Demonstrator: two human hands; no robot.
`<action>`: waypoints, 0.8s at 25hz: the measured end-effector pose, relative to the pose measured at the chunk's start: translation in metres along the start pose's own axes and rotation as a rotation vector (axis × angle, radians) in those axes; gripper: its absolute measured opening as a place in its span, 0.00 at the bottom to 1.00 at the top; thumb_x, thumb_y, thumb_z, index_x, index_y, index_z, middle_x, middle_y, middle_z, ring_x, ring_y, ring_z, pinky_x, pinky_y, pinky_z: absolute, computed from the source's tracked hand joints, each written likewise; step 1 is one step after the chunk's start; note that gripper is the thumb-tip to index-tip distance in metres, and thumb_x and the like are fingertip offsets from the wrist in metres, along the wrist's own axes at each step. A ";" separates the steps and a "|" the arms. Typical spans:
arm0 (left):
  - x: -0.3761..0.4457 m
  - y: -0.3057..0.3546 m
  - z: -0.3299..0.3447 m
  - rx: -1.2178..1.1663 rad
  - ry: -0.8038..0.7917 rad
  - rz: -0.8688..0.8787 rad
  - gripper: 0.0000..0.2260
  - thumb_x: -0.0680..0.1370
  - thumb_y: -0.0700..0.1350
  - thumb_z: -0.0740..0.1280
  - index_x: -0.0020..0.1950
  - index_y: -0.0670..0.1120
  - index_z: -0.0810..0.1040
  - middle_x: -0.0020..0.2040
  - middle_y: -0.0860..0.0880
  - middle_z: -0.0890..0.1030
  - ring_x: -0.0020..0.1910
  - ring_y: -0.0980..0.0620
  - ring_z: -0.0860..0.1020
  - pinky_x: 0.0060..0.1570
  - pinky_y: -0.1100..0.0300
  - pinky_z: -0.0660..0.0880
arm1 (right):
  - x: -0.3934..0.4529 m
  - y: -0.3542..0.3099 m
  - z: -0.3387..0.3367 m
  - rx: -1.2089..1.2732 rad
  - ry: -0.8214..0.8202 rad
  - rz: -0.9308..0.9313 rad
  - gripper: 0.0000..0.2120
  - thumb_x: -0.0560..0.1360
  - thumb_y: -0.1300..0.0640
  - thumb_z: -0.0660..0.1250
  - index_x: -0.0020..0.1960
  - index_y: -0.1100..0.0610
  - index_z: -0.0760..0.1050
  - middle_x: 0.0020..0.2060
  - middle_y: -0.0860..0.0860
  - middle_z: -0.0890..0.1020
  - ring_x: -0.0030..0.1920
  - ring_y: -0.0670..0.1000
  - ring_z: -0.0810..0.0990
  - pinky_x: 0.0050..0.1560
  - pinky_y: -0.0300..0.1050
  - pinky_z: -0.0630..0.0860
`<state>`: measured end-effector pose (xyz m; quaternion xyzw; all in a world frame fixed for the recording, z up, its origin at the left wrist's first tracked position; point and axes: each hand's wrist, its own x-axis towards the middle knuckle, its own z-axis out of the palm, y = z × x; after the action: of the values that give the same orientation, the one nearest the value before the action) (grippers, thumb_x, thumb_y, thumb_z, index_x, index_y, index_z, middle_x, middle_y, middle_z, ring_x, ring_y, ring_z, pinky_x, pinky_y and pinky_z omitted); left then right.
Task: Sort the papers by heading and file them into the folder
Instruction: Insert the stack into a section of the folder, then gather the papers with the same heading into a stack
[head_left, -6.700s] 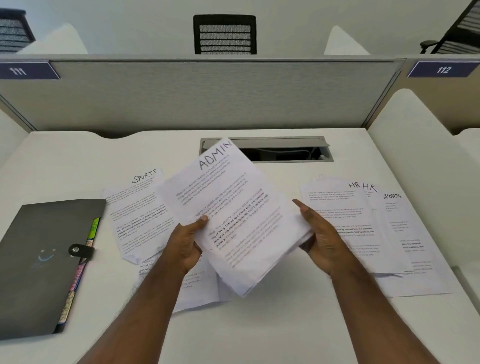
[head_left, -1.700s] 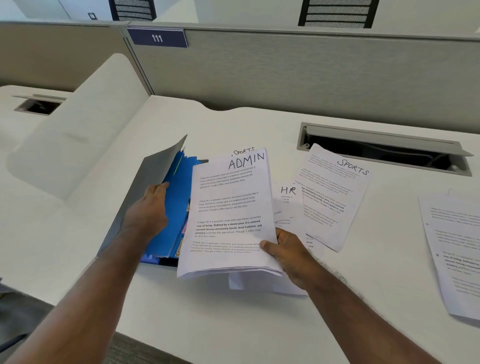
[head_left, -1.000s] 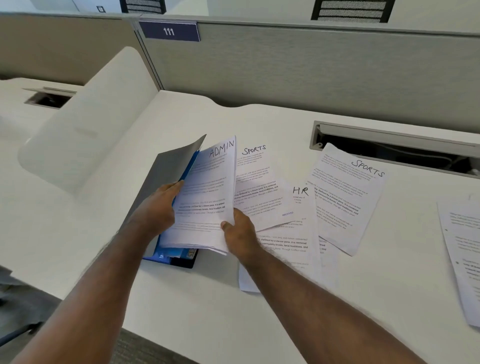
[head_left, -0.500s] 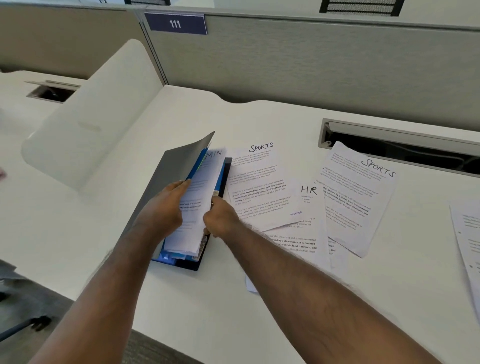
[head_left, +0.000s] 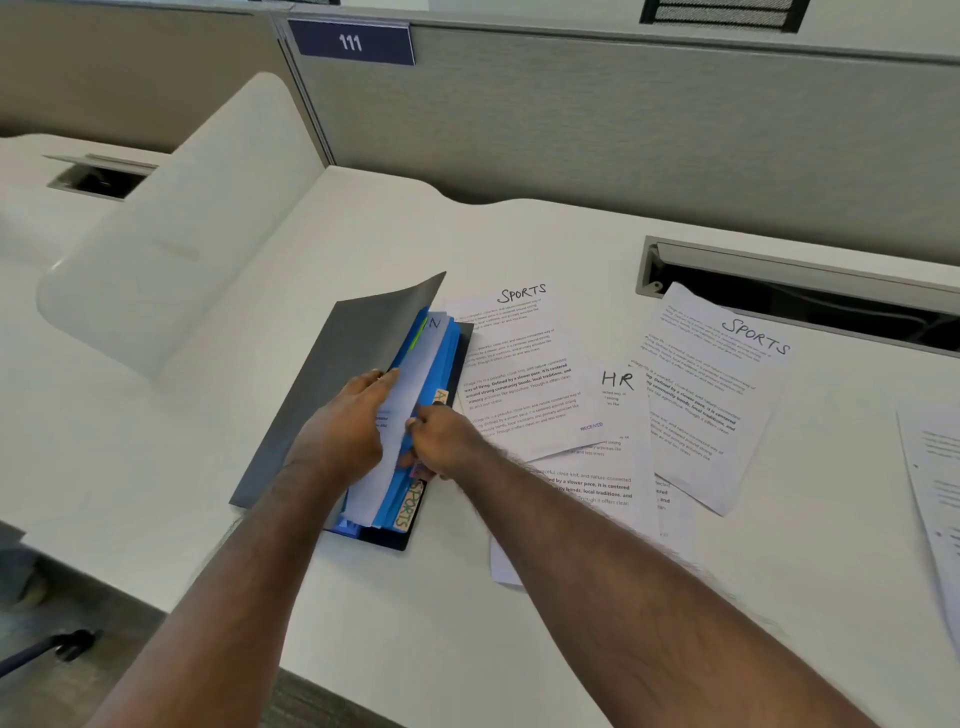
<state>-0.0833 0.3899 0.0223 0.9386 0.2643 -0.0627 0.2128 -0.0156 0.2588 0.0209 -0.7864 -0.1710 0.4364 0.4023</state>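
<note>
My left hand: fingers curled over the ADMIN papers, propping the grey cover tilted up.
My right hand: pinching the blue dividers beside the sheets.
Folder: near the desk's front edge, left of centre; a tab reading SPORTS juts out low.
Loose papers: a SPORTS sheet just beside the folder, overlapping an HR sheet; another SPORTS sheet further right, its top corner over the cable hatch.
Right edge: more sheets, cropped.
Behind: grey partition, plate 111.
</note>
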 end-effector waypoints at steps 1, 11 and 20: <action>-0.005 0.006 0.001 0.072 -0.035 0.007 0.34 0.77 0.34 0.65 0.80 0.49 0.57 0.78 0.47 0.60 0.71 0.44 0.69 0.63 0.49 0.75 | -0.001 0.006 -0.006 -0.027 0.013 0.002 0.14 0.81 0.58 0.56 0.63 0.60 0.72 0.51 0.61 0.83 0.25 0.48 0.78 0.18 0.33 0.68; -0.011 0.032 0.041 0.216 -0.019 -0.030 0.25 0.77 0.41 0.63 0.72 0.58 0.68 0.77 0.53 0.62 0.64 0.45 0.76 0.53 0.50 0.77 | -0.035 0.067 -0.047 -0.091 -0.055 -0.021 0.34 0.76 0.51 0.65 0.78 0.46 0.55 0.49 0.50 0.86 0.43 0.53 0.83 0.43 0.46 0.81; -0.013 0.072 0.053 0.048 0.325 -0.013 0.11 0.71 0.36 0.64 0.52 0.44 0.74 0.54 0.42 0.75 0.54 0.38 0.74 0.50 0.48 0.70 | -0.077 0.131 -0.099 -0.299 0.365 -0.043 0.18 0.77 0.51 0.59 0.65 0.43 0.74 0.59 0.45 0.81 0.58 0.50 0.78 0.60 0.47 0.75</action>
<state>-0.0569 0.3054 0.0035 0.9395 0.2996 0.0823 0.1442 0.0119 0.0826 -0.0102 -0.8993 -0.1748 0.2484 0.3147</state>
